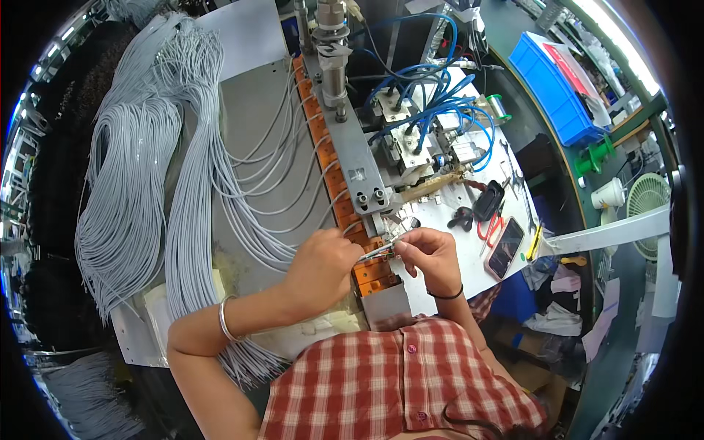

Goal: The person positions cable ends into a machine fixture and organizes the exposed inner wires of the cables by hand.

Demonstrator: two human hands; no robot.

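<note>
Closed in a fist, my left hand grips a grey cable whose stripped end shows thin coloured wires. My right hand pinches the wire ends between thumb and forefinger, close to the left. Both hands hover over the near end of an orange slotted rail. Grey cables lie across further slots of this rail, coming from a large bundle of grey cables at my left. A metal press bar with bolts runs alongside the rail. The exact wire tips are hidden by my fingers.
Blue air tubes curl above metal blocks at the back right. A phone, red-handled pliers and a green wire spool lie on the white surface. Beyond are a blue bin and a green fan.
</note>
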